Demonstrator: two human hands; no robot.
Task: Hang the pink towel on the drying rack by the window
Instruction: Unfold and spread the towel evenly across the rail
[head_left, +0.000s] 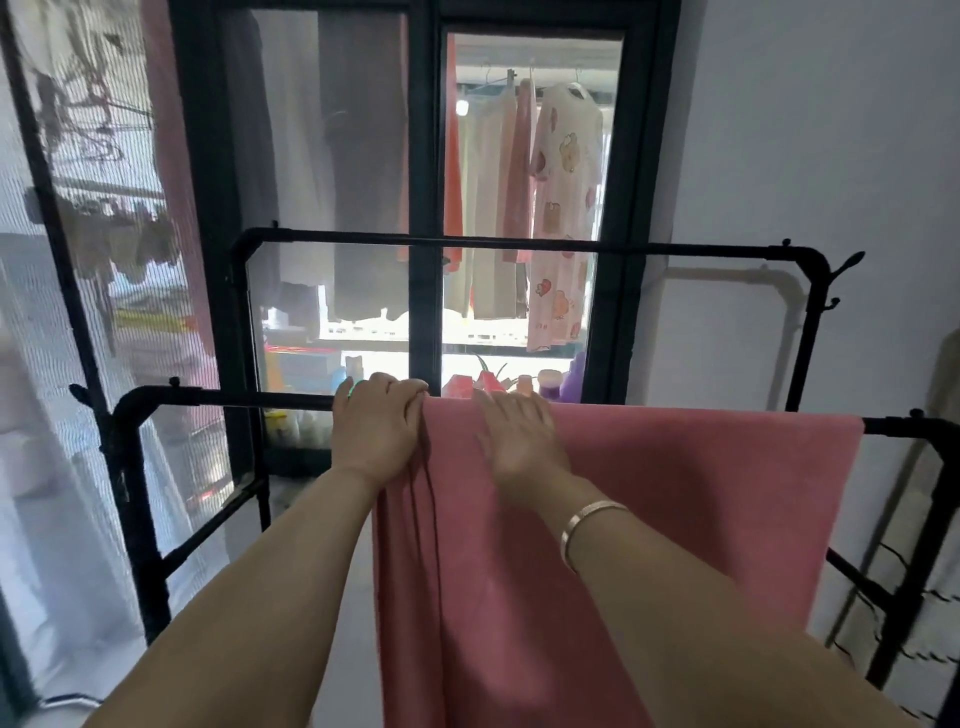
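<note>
Your left hand (375, 423) curls over the near bar pinching the towel's (675, 509) bunched left edge, your right hand (519, 441) lies flat with fingers spread on the cloth beside it, and the towel drapes over the rack (223, 397), with bare bar left of your grip.

pink towel (675, 493) draped over near black rail of drying rack (218, 399), left edge bunched, probably hanging evenly; far rail bare.
</note>
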